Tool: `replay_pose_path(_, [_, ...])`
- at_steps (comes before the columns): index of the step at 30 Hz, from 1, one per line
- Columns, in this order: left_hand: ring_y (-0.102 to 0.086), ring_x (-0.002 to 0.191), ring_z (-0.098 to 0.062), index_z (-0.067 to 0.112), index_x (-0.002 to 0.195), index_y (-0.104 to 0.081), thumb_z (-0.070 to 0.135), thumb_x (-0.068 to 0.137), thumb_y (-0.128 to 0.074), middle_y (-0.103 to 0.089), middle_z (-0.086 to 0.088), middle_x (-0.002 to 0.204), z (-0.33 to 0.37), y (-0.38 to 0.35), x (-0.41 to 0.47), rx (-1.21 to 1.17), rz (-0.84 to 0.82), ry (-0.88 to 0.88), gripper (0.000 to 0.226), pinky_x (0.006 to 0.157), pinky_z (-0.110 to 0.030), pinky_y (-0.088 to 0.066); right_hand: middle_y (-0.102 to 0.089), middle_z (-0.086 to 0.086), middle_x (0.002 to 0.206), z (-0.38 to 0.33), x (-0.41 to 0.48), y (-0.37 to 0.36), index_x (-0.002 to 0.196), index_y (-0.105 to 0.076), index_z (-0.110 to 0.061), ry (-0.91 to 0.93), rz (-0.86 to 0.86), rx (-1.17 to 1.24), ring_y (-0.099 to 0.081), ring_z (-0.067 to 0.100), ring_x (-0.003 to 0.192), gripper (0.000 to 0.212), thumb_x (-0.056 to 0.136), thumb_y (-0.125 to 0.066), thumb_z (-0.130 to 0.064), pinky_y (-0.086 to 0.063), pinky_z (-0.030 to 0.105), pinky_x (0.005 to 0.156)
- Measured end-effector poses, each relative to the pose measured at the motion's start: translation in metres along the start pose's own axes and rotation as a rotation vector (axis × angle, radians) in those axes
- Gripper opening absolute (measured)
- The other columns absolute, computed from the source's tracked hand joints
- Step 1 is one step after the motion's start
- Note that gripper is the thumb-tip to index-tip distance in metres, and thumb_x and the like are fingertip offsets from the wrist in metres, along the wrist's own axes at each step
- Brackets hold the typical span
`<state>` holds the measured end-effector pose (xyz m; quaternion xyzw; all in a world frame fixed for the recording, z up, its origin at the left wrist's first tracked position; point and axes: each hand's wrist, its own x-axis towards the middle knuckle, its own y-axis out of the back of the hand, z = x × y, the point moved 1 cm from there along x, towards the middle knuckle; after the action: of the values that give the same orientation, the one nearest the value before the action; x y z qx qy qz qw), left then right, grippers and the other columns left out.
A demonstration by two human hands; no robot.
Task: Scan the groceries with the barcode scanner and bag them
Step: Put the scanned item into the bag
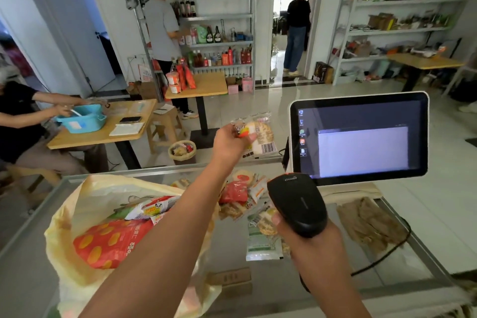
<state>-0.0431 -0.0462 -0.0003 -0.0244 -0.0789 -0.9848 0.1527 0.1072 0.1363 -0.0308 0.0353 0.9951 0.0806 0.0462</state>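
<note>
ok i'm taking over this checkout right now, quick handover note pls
Left grip: pinches a rice cracker packet raised above the glass counter, barcode showing.
Right grip: holds the barcode scanner, pointed up toward that packet.
Yellow bag: open on the counter at left, with a red snack pack and other packets inside.
Done: those items look bagged.
Left: scan and bag the held packet, then the loose snack pile between bag and monitor.
</note>
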Motion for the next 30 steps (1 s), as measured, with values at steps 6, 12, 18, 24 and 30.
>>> replay_pose_path(6, [-0.070,0.092,-0.017,0.019,0.095,-0.061,0.015,0.088,-0.073,-0.072,-0.005,0.101,-0.002,-0.003,0.000,0.051,0.000,-0.005,0.015,0.083,-0.032,-0.059,-0.058,0.001,0.059,-0.001,0.002,0.006,0.078,-0.065,-0.014,-0.016,0.027,0.024,-0.053,0.019,0.060,0.019,0.074,-0.083,-0.015,-0.038,0.021,0.053])
replay_pose_path(12, [-0.068,0.088,-0.016,0.006,0.107,-0.063,0.013,0.088,-0.073,-0.071,-0.005,0.099,-0.001,-0.004,-0.002,0.053,-0.018,0.007,0.022,0.072,-0.023,-0.056,-0.065,0.003,0.070,-0.001,0.000,0.006,0.083,-0.065,-0.018,-0.005,0.014,0.011,-0.059,0.022,0.071,0.020,0.074,-0.083,-0.018,-0.041,0.022,0.060])
replay_pose_path(18, [-0.066,0.083,-0.012,0.009,0.104,-0.063,0.011,0.088,-0.073,-0.069,-0.002,0.095,0.000,0.000,-0.004,0.039,-0.022,0.014,0.019,0.069,-0.021,-0.054,-0.062,0.002,0.062,0.004,0.001,0.010,0.080,-0.065,-0.019,0.036,0.008,-0.043,-0.060,0.022,0.067,0.020,0.073,-0.083,-0.022,-0.041,0.022,0.058])
replay_pose_path(24, [-0.067,0.081,-0.013,0.004,0.108,-0.065,0.008,0.088,-0.072,-0.072,-0.003,0.093,0.002,0.023,-0.016,-0.030,0.001,-0.013,0.022,0.058,-0.014,-0.050,-0.059,-0.001,0.062,0.010,0.006,0.008,0.090,-0.065,-0.015,0.061,-0.021,-0.014,-0.056,0.022,0.066,0.028,0.071,-0.084,-0.026,-0.042,0.025,0.064])
replay_pose_path(30, [-0.063,0.074,-0.015,0.002,0.081,-0.061,0.003,0.088,-0.072,-0.060,-0.012,0.079,-0.003,0.090,-0.069,-0.083,0.095,-0.083,0.013,0.066,-0.020,-0.052,-0.067,0.003,0.067,0.018,0.011,-0.026,0.091,-0.069,-0.015,0.098,-0.175,-0.051,-0.064,0.019,0.063,0.028,0.073,-0.082,-0.032,-0.054,0.036,0.059])
